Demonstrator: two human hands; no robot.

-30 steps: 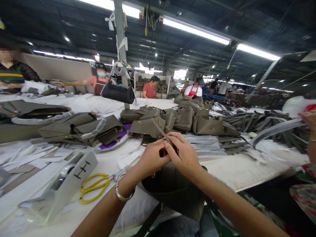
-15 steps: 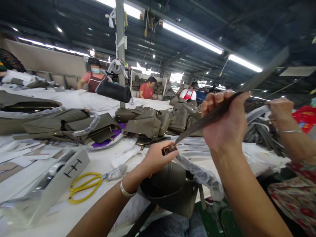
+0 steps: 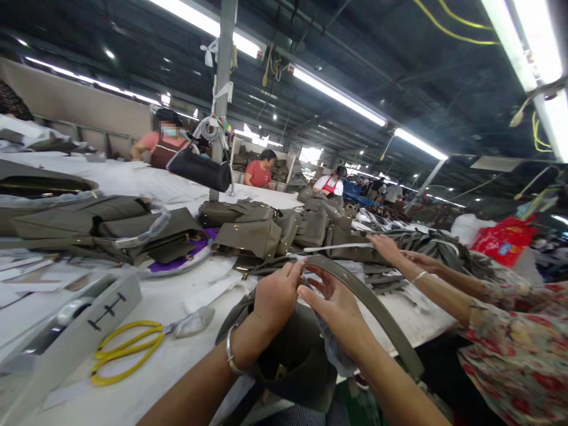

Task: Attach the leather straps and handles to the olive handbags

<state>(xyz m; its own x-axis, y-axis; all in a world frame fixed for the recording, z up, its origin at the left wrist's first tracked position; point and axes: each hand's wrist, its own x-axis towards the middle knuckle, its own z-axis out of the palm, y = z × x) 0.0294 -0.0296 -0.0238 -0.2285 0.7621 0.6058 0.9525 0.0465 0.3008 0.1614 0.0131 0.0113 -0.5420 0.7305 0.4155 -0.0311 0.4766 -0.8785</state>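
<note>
My left hand (image 3: 276, 296), with a silver bangle at the wrist, is closed on the buckle end of a bag strap; its fingers hide the buckle. Right beside it, my right hand (image 3: 335, 305) pinches the olive strap (image 3: 370, 291) near the same spot. From there the strap arches over my right forearm and hangs down to the right. Clear plastic wrap (image 3: 336, 346) covers a piece hanging below my right hand. Under both hands an olive handbag (image 3: 297, 367) lies open at the table's front edge, over my lap.
Yellow-handled scissors (image 3: 128, 350) with wrapped blades lie left, near a white box (image 3: 109, 313). Olive bags (image 3: 248, 239) are piled behind. On the right, a co-worker's hands (image 3: 390, 251) hold a pale strip near a heap of straps (image 3: 439, 248). A post (image 3: 225, 89) rises behind.
My right hand has come down and left to meet my left hand; the strap end that was raised now hangs at the right. The co-worker's hands now reach over the table.
</note>
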